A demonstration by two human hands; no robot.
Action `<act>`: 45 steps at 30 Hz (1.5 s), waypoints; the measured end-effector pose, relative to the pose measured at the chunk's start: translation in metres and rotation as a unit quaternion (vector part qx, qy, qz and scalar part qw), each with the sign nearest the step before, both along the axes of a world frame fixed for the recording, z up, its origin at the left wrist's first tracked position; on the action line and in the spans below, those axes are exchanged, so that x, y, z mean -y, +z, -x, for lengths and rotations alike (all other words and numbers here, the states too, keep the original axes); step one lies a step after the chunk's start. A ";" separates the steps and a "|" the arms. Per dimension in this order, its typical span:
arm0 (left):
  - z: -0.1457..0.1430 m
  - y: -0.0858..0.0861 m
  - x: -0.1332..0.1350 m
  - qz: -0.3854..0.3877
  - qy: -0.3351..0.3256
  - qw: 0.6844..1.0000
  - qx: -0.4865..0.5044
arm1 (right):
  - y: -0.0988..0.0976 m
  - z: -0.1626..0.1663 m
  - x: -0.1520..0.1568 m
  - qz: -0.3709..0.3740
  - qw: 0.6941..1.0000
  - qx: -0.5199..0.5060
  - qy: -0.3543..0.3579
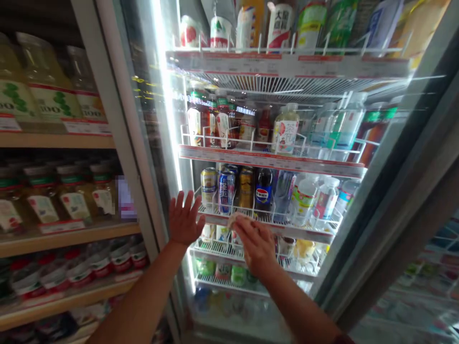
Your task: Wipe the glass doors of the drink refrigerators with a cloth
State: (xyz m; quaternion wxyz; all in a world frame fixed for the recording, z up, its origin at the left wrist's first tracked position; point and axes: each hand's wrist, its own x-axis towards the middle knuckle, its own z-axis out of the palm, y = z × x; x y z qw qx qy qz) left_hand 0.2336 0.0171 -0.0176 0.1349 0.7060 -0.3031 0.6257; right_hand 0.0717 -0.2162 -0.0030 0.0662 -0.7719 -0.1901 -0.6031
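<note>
Lit drinks cooler point(272, 160) | left hand point(183, 224) — spread wide, palm forward | right hand point(258, 244) — pressed together, holding pale cloth point(234, 219)

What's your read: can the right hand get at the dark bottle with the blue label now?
Probably not: the right hand shows just below the bottle, but what looks like a reflecting glass pane stands between, and that hand holds what seems a pale cloth.

Shop: drinks fridge point(272, 85), price labels point(86, 127) along bottle shelves point(53, 140).
</note>
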 end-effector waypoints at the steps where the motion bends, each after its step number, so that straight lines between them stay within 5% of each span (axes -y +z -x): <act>1: 0.000 0.000 0.000 -0.001 0.000 1.000 -0.001 | -0.002 0.001 -0.001 0.024 0.999 -0.027 0.009; 8: 0.003 0.001 0.000 -0.003 0.004 1.000 -0.005 | 0.010 0.008 0.025 -0.107 0.985 0.117 -0.061; 14: 0.000 0.000 0.000 0.000 -0.002 1.000 -0.015 | -0.004 0.013 0.027 0.041 0.999 -0.025 -0.007; 19: 0.001 0.001 0.000 -0.003 0.000 1.000 -0.003 | 0.007 0.014 0.050 -0.118 0.976 0.150 -0.102; 25: 0.001 0.000 0.002 0.003 -0.011 1.000 -0.010 | -0.008 0.017 0.033 0.039 0.999 -0.020 -0.033; 32: -0.004 -0.005 0.004 0.032 -0.003 0.998 -0.059 | 0.014 0.032 0.080 -0.091 0.975 0.152 -0.130; 39: -0.005 -0.004 0.002 0.021 0.005 0.999 -0.045 | -0.015 0.033 0.058 0.046 0.998 -0.013 -0.044; 45: -0.001 0.000 0.003 0.014 -0.008 1.000 -0.006 | 0.027 0.039 0.102 -0.124 0.954 0.214 -0.168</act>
